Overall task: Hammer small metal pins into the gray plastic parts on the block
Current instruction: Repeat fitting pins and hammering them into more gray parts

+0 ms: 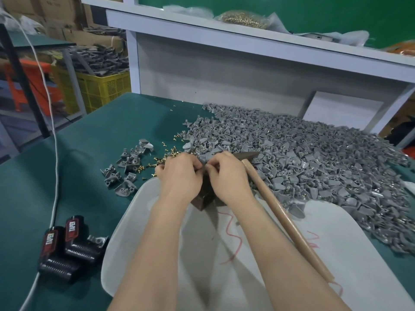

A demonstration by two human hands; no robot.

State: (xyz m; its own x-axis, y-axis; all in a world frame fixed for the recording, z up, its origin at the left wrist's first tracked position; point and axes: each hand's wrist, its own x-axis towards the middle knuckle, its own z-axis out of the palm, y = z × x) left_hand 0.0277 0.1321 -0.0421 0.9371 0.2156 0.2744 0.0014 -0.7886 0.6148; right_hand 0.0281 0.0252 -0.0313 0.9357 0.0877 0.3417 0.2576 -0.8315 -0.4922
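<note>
Our left hand (179,173) and right hand (226,176) met over the dark block (203,198), which stood mid-bench at the far edge of the white tray (336,243). The fingers curled in, but we could not tell whether they pinched a pin or a gray part. The hammer (284,216) lay ungripped beside our right wrist. Loose brass pins (167,153) and the pile of gray parts (303,158) crowded the block. A crookedly seated pin would likely bend, or a blow could catch fingertips.

Left hand (179,173), right hand (226,176) at block (203,199)
</note>
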